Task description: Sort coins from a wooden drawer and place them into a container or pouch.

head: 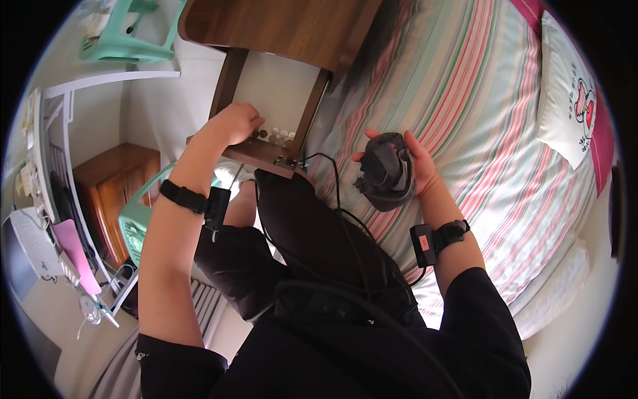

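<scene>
An open wooden drawer [256, 152] juts out below the brown cabinet top. My left hand [238, 122] reaches over its front left corner, fingers curled down near several small round coin-like pieces [280, 135] on the drawer floor; whether it grips one is hidden. Several more small pieces lie along the drawer's front edge at its right end. Over the bed, my right hand [421, 162] holds a dark grey, crumpled fabric bundle [386, 169], perhaps a small bag, with fingers and thumb around its far side. A black strap with a small box sits on each forearm.
A bed with a striped sheet [473, 124] fills the right side, with a printed white pillow [565, 95] on it. Black cables [338, 184] run from near the drawer across my lap. Green plastic stools [117, 47], a wooden cabinet [107, 194] and a desk stand to the left.
</scene>
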{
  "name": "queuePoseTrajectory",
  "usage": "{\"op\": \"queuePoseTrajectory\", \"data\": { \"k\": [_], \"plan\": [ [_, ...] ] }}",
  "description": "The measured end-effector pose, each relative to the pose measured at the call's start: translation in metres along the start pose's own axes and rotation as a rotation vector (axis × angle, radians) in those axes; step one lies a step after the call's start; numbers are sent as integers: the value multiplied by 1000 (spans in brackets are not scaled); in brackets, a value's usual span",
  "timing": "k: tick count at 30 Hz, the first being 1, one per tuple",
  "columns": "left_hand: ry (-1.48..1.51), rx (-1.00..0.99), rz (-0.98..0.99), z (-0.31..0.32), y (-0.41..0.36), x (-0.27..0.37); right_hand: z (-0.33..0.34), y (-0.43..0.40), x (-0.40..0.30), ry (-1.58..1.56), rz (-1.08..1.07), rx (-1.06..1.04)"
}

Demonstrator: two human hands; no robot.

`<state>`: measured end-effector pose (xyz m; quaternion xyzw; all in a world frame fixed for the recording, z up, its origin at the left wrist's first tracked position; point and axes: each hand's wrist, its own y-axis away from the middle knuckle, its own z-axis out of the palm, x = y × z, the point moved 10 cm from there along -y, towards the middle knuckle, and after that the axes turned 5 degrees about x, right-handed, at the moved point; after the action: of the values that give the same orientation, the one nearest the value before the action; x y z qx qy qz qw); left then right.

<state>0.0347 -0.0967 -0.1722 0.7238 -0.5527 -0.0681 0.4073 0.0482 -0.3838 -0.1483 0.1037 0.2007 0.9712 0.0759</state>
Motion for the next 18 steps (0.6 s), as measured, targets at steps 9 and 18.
{"op": "queuePoseTrajectory", "data": {
  "k": [9, 18],
  "plan": [
    [-32, 2, 15, 13, -5, -14, -3, 0, 1, -12, 9, 12],
    [-126, -22, 109, 23, -12, -10, -10, -1, 0, -13, 8, 5]
  ]
}}
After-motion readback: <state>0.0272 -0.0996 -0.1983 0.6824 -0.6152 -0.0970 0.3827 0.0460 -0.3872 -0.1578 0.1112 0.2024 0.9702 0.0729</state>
